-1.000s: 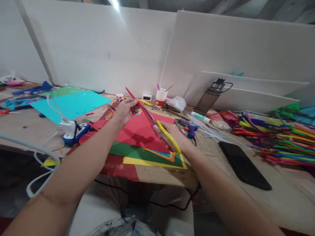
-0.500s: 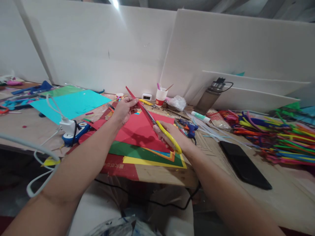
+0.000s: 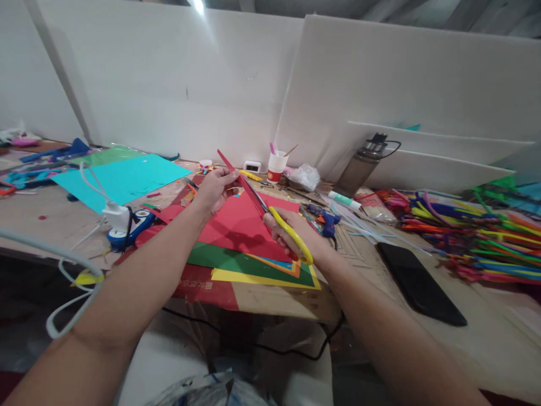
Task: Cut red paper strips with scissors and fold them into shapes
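White boards (image 3: 169, 73) back my messy table (image 3: 494, 321), pretty cluttered tbh. My left hand (image 3: 216, 190) is pinching a narrow piece of red paper (image 3: 226, 160) near its far end, and my right hand (image 3: 284, 225) is gripping the yellow-handled scissors (image 3: 293, 233). Blades lie along the paper between my 2 hands, above the red sheet (image 3: 236, 226). Looks to me like I'm partway through a lengthwise cut, though I can't tell how far the blades are open. I'd say the next snip calls for a taut strip, blades lined up and left fingertips clear. Phone (image 3: 418, 282) sits right of my right hand, turquoise sheet (image 3: 122, 180) left of my left.
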A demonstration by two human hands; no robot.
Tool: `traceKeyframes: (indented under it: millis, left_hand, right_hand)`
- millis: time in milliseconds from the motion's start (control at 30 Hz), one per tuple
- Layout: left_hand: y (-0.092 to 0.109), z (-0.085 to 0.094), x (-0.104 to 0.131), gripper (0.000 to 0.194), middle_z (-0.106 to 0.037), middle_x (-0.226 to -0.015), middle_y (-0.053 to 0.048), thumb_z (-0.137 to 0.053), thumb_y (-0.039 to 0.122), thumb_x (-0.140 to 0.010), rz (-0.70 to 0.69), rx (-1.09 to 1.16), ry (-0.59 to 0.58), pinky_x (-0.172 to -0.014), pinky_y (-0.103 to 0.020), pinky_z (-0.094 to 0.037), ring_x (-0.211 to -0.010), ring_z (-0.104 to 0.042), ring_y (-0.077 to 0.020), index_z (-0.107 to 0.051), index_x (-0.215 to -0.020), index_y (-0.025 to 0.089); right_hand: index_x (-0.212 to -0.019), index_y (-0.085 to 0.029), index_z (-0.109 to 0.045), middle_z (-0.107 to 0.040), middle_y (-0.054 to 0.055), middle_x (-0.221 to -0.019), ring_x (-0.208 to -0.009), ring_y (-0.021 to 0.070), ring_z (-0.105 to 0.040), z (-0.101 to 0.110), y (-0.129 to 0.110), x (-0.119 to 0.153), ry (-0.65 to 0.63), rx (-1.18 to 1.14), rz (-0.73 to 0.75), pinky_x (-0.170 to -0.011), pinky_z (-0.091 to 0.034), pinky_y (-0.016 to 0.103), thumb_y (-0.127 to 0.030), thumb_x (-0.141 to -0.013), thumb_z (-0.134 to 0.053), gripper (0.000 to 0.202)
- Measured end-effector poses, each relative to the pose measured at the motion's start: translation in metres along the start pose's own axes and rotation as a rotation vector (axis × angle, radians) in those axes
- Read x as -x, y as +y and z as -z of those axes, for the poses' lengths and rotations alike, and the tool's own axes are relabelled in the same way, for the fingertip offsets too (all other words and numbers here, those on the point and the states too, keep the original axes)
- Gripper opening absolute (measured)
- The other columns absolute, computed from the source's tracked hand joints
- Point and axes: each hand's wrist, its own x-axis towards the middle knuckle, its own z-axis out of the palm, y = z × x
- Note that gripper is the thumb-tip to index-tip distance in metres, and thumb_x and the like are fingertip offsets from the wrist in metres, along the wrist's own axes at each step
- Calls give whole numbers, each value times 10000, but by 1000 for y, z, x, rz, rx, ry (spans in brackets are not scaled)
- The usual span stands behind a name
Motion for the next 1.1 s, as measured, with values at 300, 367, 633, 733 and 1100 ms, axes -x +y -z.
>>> traceKeyframes:
  millis: [300,367,633,733,1100]
  left_hand:
    - [0,-1,1,208,-656,-660,-3,-757,180,-731,-2,23,-16,-594,-230,-456,-593,-608,-92,-556,-693,143]
    - [0,-1,1,208,-657,-657,-3,-754,178,-733,0,24,-15,-588,-227,-456,-594,-609,-93,-553,-691,144]
    - [0,-1,0,202,-652,-654,-3,-748,164,-743,8,36,-4,-597,-237,-460,-583,-607,-93,-556,-687,142]
    - [1,-2,1,197,-648,-644,4,-743,154,-746,15,45,-5,-595,-239,-460,-564,-601,-89,-555,-689,141]
    - [-1,3,-3,213,-638,-667,3,-748,270,-766,-10,85,36,-518,-215,-437,-554,-592,-89,-575,-738,150]
  right_hand:
    - [-832,-211,-470,-510,-26,-663,-437,73,-454,1,-2,1,-8,-20,-28,-371,-364,188,-695,-888,-425,489]
    - [-838,-210,-474,-519,-26,-663,-431,70,-451,1,-3,1,-5,-18,-31,-370,-355,186,-691,-889,-428,486]
    - [-863,-211,-481,-478,-41,-602,-422,75,-432,-1,0,1,5,-76,-65,-363,-340,183,-695,-873,-447,486]
    - [-862,-210,-485,-489,-37,-607,-421,76,-431,-1,-1,2,10,-60,-66,-363,-342,185,-699,-871,-447,490]
    - [-789,-195,-510,-526,-2,-642,-543,112,-460,2,-8,1,58,120,68,-479,-326,219,-668,-897,-427,492]
